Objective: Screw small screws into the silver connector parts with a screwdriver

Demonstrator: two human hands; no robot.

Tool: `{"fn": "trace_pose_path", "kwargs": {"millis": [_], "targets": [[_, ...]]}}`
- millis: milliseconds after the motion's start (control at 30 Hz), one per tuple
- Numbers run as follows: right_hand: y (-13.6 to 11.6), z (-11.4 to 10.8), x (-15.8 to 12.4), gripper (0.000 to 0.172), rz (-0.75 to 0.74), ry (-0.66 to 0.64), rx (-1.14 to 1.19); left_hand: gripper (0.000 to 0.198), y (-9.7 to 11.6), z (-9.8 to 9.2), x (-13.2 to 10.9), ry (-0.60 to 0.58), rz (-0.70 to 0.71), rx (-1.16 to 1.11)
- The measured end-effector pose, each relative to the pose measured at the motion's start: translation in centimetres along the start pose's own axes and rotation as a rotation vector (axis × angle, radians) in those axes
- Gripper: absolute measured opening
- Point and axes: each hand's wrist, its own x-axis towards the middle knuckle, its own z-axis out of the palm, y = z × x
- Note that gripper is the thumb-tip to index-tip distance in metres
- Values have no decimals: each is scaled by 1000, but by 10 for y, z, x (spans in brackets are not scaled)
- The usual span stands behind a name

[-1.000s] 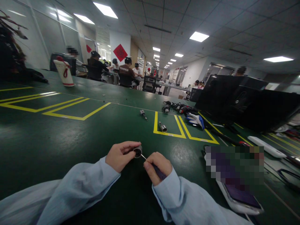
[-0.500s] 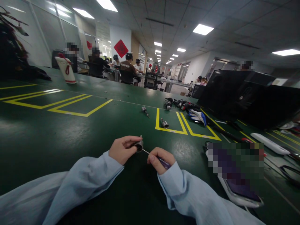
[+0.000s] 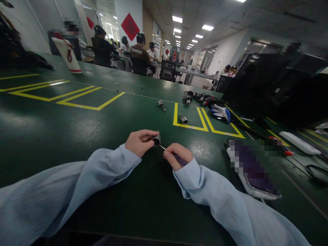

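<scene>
Between the thumb and fingers of my left hand (image 3: 139, 142) is a small hollow metal cylinder (image 3: 156, 140), its round opening turned toward me. My right hand (image 3: 178, 155) is closed round the purple handle of a screwdriver (image 3: 163, 148). The thin shaft points up and left, its tip by the cylinder's lower rim; whether it touches cannot be made out. A similar metal cylinder (image 3: 183, 119) lies inside a yellow taped box beyond my hands. Left of that box lies another metal part with a thin pointed end (image 3: 162, 106).
Dark cables and connectors (image 3: 200, 98) and a blue-and-white glove (image 3: 220, 113) lie at the back right. A phone (image 3: 253, 171) rests on the right, near a white bar-shaped device (image 3: 299, 142). A paper cup (image 3: 68, 56) stands far left. Several people sit beyond the green table (image 3: 107, 205).
The camera view has tilted down, so everything sits higher in the picture. Both hands keep their holds, and the screwdriver stays close to the cylinder.
</scene>
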Motion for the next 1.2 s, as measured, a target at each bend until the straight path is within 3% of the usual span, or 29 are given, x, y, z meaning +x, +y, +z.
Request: {"fn": "trace_pose_path", "kwargs": {"millis": [167,300,433,667,900,1200], "targets": [[-3,3,1,15,-172,-13,-144,30,1,1,0,10,-6,6],[-5,6,0,14,-222,-48,-227,33,0,0,-1,7,41,37],[-5,7,-1,14,-220,-38,-262,36,1,0,-2,2,94,60],[-6,5,0,12,-226,-58,-239,39,3,1,-2,-8,4,33],[-4,5,0,9,-268,-28,-253,33,6,2,-4,5,0,31],[-10,1,1,9,-219,-87,-232,27,8,3,-7,13,16,131]]}}
